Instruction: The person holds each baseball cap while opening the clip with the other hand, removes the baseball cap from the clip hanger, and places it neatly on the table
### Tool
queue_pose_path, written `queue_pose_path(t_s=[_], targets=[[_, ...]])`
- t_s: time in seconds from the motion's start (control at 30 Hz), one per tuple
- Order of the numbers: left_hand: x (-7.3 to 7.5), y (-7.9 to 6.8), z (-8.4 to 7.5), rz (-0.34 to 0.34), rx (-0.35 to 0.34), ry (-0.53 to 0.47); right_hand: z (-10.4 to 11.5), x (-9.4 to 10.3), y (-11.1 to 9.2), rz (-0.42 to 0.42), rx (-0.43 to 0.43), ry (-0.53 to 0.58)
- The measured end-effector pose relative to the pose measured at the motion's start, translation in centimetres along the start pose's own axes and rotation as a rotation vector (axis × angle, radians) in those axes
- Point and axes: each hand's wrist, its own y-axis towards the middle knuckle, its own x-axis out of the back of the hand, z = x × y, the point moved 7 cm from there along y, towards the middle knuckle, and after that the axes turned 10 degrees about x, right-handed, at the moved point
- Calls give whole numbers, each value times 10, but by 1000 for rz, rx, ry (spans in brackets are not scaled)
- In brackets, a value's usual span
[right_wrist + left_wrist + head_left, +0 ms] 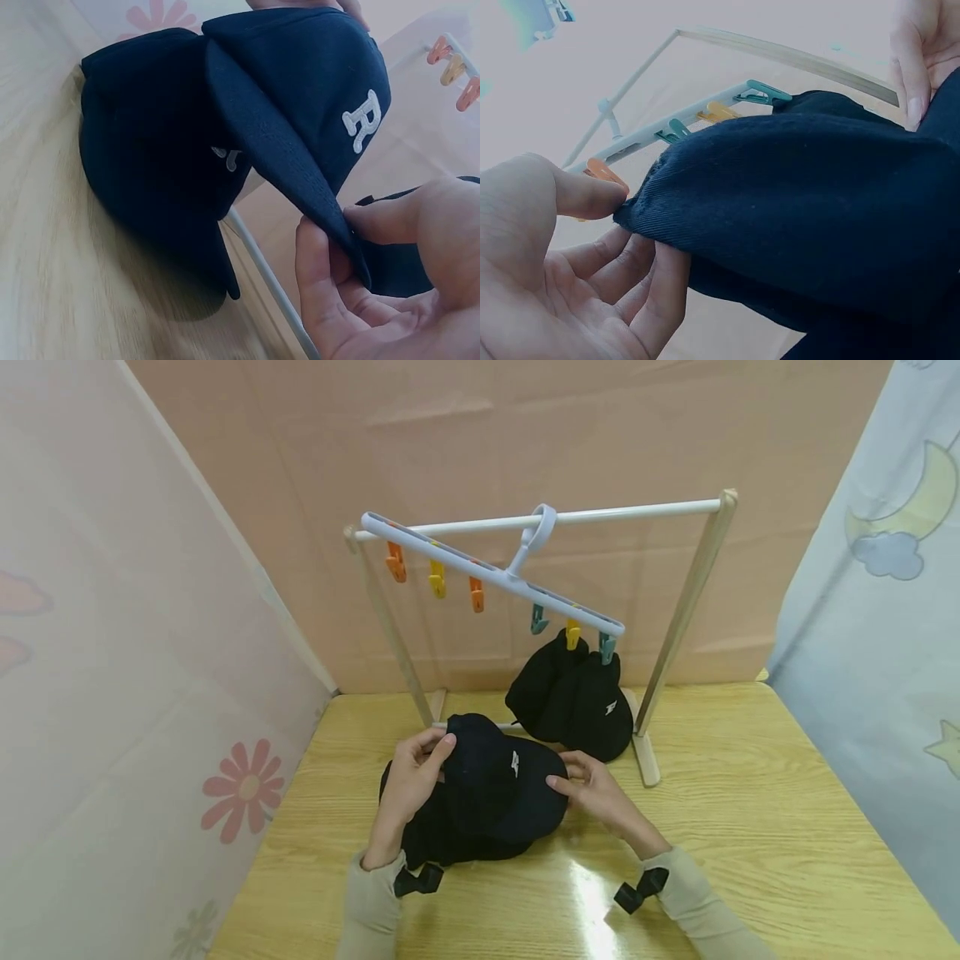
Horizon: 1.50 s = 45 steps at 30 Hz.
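A dark navy baseball cap (480,777) with a white letter R (364,124) on its front is held up between both hands. My left hand (408,781) pinches the edge of its crown between thumb and fingers. At the other end, my right hand (600,793) grips the brim, thumb on one face and fingers on the other. Another dark cap (157,127) lies on the table just beneath, partly covered by the held one. Behind, dark caps (592,710) hang at the right end of a pale clip hanger (480,568); how many is hard to tell.
The hanger hooks over a white rail (637,512) on a wooden-legged stand (686,610) and tilts down to the right. Orange and yellow clips (437,582) dangle from its left half. Printed cloth walls (112,693) flank the wooden table (750,827).
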Motion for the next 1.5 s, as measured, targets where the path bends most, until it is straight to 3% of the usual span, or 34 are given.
queue_pose_path(t_s=[0.33, 0.7, 1.5], targets=[[1, 4, 0, 2, -5, 43, -4, 3, 3, -3, -21, -14], [2, 2, 12, 5, 67, 129, -18, 5, 0, 22, -52, -49], [0, 0, 23, 112, 104, 182, -26, 10, 0, 50, -64, -33]])
